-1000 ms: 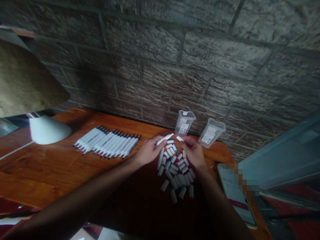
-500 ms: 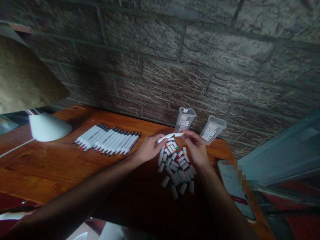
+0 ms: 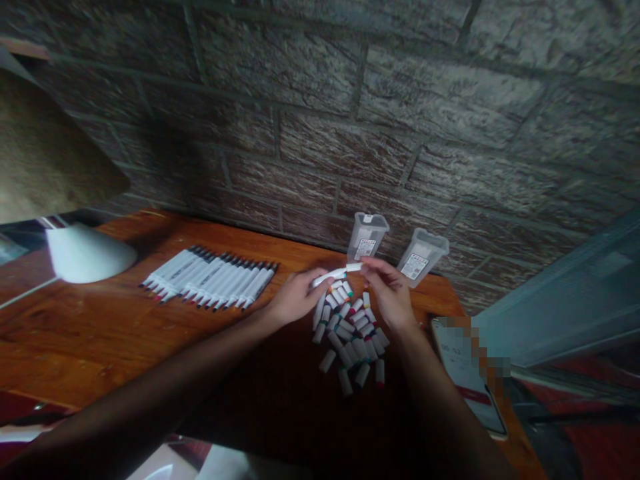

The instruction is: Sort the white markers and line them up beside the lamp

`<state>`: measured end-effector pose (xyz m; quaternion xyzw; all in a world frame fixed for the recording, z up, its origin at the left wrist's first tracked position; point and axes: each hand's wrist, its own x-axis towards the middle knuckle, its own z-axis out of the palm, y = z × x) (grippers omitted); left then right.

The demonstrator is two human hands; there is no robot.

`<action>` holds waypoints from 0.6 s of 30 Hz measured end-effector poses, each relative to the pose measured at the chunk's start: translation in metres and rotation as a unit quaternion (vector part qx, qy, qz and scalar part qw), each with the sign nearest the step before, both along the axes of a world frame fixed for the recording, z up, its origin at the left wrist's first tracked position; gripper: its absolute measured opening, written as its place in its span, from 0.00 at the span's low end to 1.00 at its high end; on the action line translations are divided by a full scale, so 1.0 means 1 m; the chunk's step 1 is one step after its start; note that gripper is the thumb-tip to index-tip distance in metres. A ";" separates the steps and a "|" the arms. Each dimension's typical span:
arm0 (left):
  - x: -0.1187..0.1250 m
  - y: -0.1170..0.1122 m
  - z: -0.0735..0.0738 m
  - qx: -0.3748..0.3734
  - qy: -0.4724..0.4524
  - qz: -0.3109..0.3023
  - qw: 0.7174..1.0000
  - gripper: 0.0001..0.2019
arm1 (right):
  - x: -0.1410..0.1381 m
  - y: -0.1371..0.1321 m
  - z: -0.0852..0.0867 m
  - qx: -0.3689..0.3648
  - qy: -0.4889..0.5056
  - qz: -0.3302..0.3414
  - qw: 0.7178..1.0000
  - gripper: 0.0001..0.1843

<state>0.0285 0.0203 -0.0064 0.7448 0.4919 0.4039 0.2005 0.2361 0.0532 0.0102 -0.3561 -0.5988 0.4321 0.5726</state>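
Observation:
Above the pile of loose caps, my left hand (image 3: 295, 297) is closed around a white marker (image 3: 326, 278) that points to the right. My right hand (image 3: 393, 292) pinches a small white marker cap (image 3: 354, 267) at the marker's right end. Cap and marker meet or nearly meet; I cannot tell whether they are joined. Below both hands lie many white caps (image 3: 359, 349) with coloured ends, in a loose heap. Left of my left hand, a row of white markers (image 3: 210, 277) lies side by side, their dark and coloured tips bare.
Two clear plastic containers (image 3: 369, 233) with labels stand behind my hands near the brick wall (image 3: 320, 133). A phone (image 3: 470, 380) lies by my right forearm. The lamp (image 3: 87, 253) stands at the left of the wooden table (image 3: 60, 340), its cord running left.
The view has shifted slightly, moving everything a little to the left. Both hands keep their hold on the marker and the cap, which stay end to end.

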 end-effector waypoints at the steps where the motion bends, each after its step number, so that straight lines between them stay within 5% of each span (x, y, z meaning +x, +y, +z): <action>1: 0.000 0.000 0.000 0.001 0.000 -0.003 1.000 0.16 | -0.001 0.000 -0.001 -0.001 -0.002 0.003 1.000 0.11; 18: 0.002 0.000 -0.005 -0.001 0.016 -0.054 0.998 0.18 | -0.004 0.004 -0.009 -0.027 0.036 0.043 0.998 0.12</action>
